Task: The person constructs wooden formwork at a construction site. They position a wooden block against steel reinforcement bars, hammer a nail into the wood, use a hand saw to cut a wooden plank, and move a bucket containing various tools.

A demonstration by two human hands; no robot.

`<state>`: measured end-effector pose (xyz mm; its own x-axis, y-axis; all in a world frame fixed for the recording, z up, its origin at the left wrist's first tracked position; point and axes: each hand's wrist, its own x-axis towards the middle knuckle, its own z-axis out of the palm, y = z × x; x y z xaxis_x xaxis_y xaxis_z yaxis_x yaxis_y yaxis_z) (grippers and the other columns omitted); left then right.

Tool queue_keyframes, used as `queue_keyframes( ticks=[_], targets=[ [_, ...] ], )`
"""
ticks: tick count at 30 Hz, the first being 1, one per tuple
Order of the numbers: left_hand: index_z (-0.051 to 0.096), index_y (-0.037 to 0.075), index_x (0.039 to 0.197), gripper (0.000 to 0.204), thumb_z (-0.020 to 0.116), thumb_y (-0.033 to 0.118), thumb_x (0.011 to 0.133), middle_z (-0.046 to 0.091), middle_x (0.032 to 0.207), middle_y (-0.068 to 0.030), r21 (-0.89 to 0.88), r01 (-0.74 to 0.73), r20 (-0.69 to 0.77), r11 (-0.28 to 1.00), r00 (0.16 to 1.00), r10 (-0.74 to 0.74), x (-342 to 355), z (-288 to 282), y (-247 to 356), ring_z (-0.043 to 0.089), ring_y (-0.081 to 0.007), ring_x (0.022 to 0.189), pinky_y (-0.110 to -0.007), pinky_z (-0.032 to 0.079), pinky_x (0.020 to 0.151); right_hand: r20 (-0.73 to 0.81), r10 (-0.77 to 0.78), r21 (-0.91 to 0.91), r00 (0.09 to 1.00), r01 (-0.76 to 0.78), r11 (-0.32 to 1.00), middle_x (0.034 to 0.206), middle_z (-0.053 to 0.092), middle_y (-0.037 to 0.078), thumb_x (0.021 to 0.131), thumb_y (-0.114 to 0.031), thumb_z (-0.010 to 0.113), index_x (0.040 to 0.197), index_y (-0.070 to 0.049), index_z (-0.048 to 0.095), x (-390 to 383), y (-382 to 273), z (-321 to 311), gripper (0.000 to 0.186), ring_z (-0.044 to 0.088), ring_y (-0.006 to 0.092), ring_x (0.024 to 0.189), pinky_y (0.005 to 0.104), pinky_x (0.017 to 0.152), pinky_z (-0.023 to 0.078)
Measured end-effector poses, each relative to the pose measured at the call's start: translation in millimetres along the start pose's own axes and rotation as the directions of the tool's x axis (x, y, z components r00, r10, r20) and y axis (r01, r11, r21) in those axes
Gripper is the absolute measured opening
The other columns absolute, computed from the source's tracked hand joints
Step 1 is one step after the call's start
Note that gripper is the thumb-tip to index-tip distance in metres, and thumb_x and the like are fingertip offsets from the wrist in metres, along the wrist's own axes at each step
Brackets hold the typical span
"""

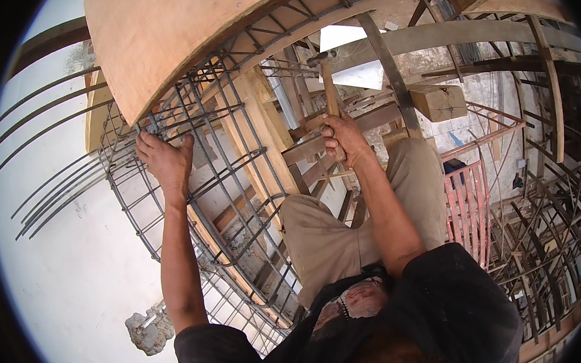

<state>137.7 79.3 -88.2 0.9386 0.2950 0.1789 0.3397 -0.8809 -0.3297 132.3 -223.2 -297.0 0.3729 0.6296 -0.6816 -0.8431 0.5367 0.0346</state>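
My right hand (348, 138) is wrapped round the wooden handle of a hammer (330, 89), held upright with its dark metal head at the top. At the left, my left hand (166, 159) reaches to the lower corner of a large plywood sheet (155, 40). Its fingers are bent at that edge, over the steel rebar cage (220, 179); whether they grip the sheet or only rest against it is hard to make out. The cage's tied bars run below the plywood and down past my knees.
Timber beams (256, 117) and a square wooden block (437, 102) stand around my legs. Loose rebar ends (52, 203) stick out at the left before a white wall (77, 281). A red slatted plastic chair (466, 204) and a tangle of poles (540, 246) lie below right.
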Motion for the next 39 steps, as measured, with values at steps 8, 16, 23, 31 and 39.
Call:
queue_keyframes(
  ticks=[8, 16, 23, 31, 39],
  targets=[
    [0.030, -0.014, 0.138, 0.097, 0.083, 0.034, 0.072, 0.033, 0.144, -0.0345, 0.008, 0.006, 0.027, 1.000, 1.000, -0.006, 2.4, -1.0, 2.9, 0.031, -0.0505, 0.135, -0.055, 0.035, 0.111, -0.473, -0.831, -0.317, 0.292, 0.824, 0.470, 0.071, 0.047, 0.004, 0.101, -0.020, 0.056, 0.111, -0.011, 0.037, 5.1, -31.4, 41.7, 0.023, 0.043, 0.0131, 0.046, 0.0288, 0.041, 0.042],
    [0.028, -0.013, 0.139, 0.098, 0.082, 0.034, 0.073, 0.032, 0.145, -0.0338, 0.024, 0.008, 0.045, 1.000, 0.999, -0.010, -1.4, -1.4, -3.1, 0.031, -0.0491, 0.136, -0.057, 0.037, 0.109, -0.115, -0.158, -0.219, 0.981, 0.130, 0.967, 0.072, 0.049, 0.003, 0.098, -0.019, 0.059, 0.108, -0.012, 0.046, -14.0, 13.9, 20.7, 0.018, 0.043, 0.0105, 0.046, 0.0286, 0.038, 0.039],
    [0.028, -0.013, 0.139, 0.099, 0.083, 0.035, 0.073, 0.033, 0.145, -0.0330, -0.006, -0.022, 0.018, 1.000, 1.000, 0.022, 9.9, 3.2, 10.2, 0.030, -0.0491, 0.136, -0.058, 0.037, 0.108, -0.390, -0.457, -0.143, 0.799, 0.438, 0.887, 0.072, 0.048, 0.002, 0.099, -0.017, 0.056, 0.105, -0.007, 0.041, 50.5, 0.8, 28.0, 0.020, 0.043, 0.0108, 0.047, 0.0292, 0.038, 0.039],
    [0.030, -0.014, 0.138, 0.098, 0.084, 0.034, 0.071, 0.034, 0.144, -0.0333, 0.039, -0.001, 0.010, 0.999, 1.000, 0.001, -4.2, 2.3, -12.1, 0.032, -0.0494, 0.133, -0.056, 0.036, 0.109, -0.173, -0.608, -0.278, 0.775, 0.554, 0.785, 0.069, 0.047, 0.001, 0.100, -0.017, 0.057, 0.105, -0.009, 0.041, -28.0, -8.4, 24.7, 0.019, 0.041, 0.0110, 0.044, 0.0295, 0.037, 0.038],
    [0.030, -0.014, 0.138, 0.098, 0.083, 0.035, 0.072, 0.034, 0.143, -0.0341, 0.008, -0.026, 0.025, 1.000, 0.999, 0.026, 4.5, 0.1, 8.5, 0.031, -0.0498, 0.135, -0.056, 0.036, 0.110, -0.008, 0.064, -0.003, 0.998, -0.064, 0.998, 0.070, 0.048, 0.001, 0.099, -0.022, 0.056, 0.102, -0.007, 0.041, 66.3, 29.6, 6.6, 0.022, 0.045, 0.0092, 0.047, 0.0267, 0.038, 0.041]
  ],
)
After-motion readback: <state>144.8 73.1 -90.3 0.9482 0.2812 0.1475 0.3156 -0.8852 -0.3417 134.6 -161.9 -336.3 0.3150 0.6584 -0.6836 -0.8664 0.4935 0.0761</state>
